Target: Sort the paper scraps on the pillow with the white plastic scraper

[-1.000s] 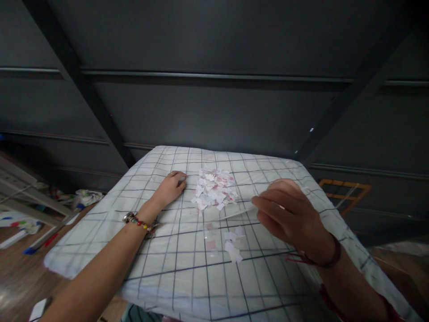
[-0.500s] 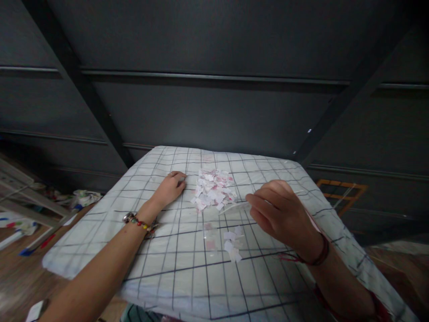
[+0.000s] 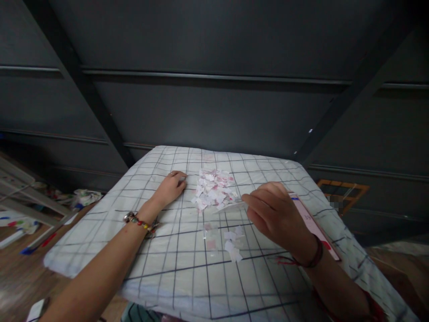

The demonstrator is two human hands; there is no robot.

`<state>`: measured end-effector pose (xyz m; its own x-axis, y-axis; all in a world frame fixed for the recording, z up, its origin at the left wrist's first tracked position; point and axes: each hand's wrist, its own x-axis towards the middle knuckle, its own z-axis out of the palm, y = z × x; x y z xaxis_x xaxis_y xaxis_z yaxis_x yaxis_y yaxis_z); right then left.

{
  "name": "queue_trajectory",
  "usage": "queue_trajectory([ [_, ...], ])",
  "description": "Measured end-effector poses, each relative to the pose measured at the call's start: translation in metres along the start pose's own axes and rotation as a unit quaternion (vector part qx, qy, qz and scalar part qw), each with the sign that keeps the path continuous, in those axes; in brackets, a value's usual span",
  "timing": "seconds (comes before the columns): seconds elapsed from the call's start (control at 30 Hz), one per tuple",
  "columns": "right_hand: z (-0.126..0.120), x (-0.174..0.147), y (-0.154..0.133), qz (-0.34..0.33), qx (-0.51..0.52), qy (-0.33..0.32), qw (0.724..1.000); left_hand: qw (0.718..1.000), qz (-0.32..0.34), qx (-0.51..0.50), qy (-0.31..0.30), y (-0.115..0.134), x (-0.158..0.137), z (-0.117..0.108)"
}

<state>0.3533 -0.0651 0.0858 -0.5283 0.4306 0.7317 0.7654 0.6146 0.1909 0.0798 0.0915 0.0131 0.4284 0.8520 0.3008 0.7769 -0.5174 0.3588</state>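
My right hand (image 3: 273,212) is closed on thin white tweezers (image 3: 229,206), as far as their blurred outline shows. The tips point left, close to the near right edge of a pile of torn paper scraps (image 3: 214,190), white with pink marks. My left hand (image 3: 170,188) rests on the checked cloth (image 3: 187,246) left of the pile, fingers loosely stretched, holding nothing. Nearer to me lie a small clear plastic piece (image 3: 211,238) with pinkish patches and, right of it, a small group of white scraps (image 3: 233,246).
A phone (image 3: 310,219) with a pink screen lies partly hidden behind my right forearm. Dark panels (image 3: 214,116) rise along the table's far edge. A wooden frame (image 3: 355,194) stands beyond the right side; a pale rack (image 3: 27,197) is at left.
My right hand has moved slightly left with the tweezers, bringing the tips nearer the pile's edge. The phone's pink screen has come into view. My left hand has stayed put.
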Motion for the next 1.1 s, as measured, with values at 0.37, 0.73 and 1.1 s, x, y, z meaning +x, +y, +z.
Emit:
queue_trajectory([
  [0.37,-0.007,0.001,-0.003,-0.033,0.064,0.002,0.997,1.0,0.0,-0.001,-0.001,0.001,0.0,0.0],
  [0.73,-0.017,-0.009,0.025,0.01,0.06,-0.06,0.996,1.0,0.0,-0.003,0.002,0.001,0.0,0.0],
  [1.1,-0.016,-0.006,0.019,0.006,0.097,-0.04,0.994,1.0,0.006,0.008,0.004,-0.004,0.002,0.003],
])
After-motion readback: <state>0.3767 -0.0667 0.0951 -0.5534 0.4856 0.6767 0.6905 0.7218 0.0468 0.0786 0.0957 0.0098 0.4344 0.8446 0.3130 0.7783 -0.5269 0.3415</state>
